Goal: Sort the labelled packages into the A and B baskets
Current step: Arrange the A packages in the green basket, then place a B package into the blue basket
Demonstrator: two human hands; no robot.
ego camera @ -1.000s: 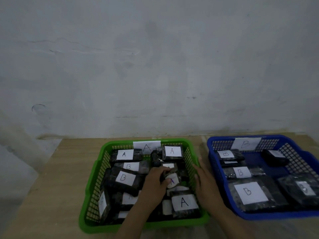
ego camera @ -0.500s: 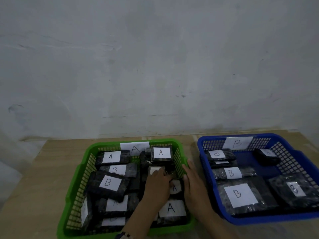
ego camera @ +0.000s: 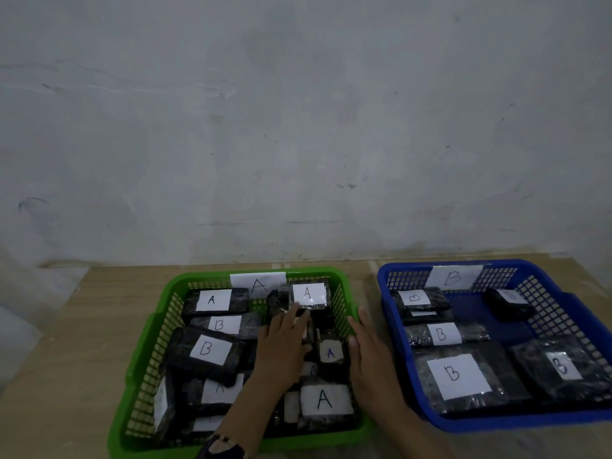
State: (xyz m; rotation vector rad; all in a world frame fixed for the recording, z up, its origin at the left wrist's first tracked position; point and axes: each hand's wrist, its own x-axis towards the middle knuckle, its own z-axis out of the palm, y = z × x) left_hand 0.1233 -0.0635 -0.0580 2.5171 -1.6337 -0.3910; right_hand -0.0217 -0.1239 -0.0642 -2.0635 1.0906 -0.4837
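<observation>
Your left hand (ego camera: 281,346) reaches into the green A basket (ego camera: 145,369), fingers stretched flat over the black packages, fingertips touching the near edge of an A-labelled package (ego camera: 309,294) at the back right; your right hand (ego camera: 371,356) rests with straight fingers along the basket's right rim, holding nothing; two B-labelled packages (ego camera: 207,351) lie among the A ones on the left; the blue B basket (ego camera: 546,422) stands just beside, on the wooden table (ego camera: 66,359), holding B packages only.

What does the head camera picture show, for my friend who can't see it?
A person's left hand reaches among black packages in a green basket marked A, which still holds some B ones. The right hand rests flat against its rim, beside a blue basket of B packages.
</observation>
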